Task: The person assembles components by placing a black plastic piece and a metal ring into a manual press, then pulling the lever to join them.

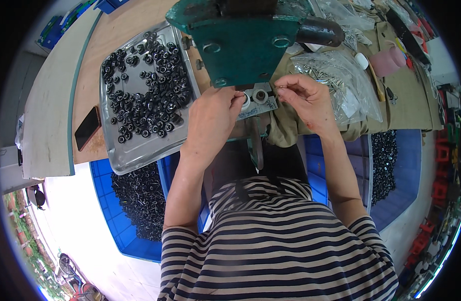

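My left hand (210, 120) reaches in to the metal fixture (263, 106) under the green press (243, 52). Its thumb and fingers are pinched together beside a white round piece (246, 104) on the fixture; what they grip is hidden. On the fixture's other side, my right hand (311, 103) is raised with thumb and forefinger pressed together, and a tiny item at the tips is too small to name. To the left, a metal tray (132, 159) holds several small black wheels (162, 95) with silvery centres.
Right of the press lies a clear plastic bag (358, 98) of metal pins on brown cloth. A phone (87, 128) lies left of the tray. Blue bins (110, 200) of dark parts stand below the bench on both sides. A lever (255, 145) hangs below the fixture.
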Tool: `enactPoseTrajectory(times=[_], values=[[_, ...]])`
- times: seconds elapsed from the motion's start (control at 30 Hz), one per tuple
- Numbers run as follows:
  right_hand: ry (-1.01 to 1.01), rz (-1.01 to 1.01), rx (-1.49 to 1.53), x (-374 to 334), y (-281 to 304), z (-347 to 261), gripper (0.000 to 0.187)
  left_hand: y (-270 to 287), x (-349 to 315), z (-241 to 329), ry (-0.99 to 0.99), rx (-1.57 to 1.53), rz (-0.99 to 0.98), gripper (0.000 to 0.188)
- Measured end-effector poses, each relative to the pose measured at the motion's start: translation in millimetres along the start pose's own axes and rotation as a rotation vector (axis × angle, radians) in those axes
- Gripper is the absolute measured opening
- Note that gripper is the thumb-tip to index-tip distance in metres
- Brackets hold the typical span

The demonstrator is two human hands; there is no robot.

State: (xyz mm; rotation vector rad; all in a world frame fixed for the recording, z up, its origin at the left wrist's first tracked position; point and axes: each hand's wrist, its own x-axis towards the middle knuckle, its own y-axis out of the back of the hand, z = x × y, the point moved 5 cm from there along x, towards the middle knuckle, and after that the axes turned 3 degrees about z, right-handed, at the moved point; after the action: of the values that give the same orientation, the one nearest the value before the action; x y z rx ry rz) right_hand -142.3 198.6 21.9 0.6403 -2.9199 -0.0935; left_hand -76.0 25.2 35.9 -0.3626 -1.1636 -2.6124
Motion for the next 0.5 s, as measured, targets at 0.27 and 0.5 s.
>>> enactPoseTrajectory(times=[0.27, 0.5], values=[[0.106, -0.013, 0.076, 9, -27, 1, 0.010, -8, -13, -16, 0.034, -0.210, 0.007, 0.024], [0.148, -0.040, 0.000, 18, -45, -1, 0.014, -25, -25, -39, 0.284, -0.549, -0.095, 0.033]])
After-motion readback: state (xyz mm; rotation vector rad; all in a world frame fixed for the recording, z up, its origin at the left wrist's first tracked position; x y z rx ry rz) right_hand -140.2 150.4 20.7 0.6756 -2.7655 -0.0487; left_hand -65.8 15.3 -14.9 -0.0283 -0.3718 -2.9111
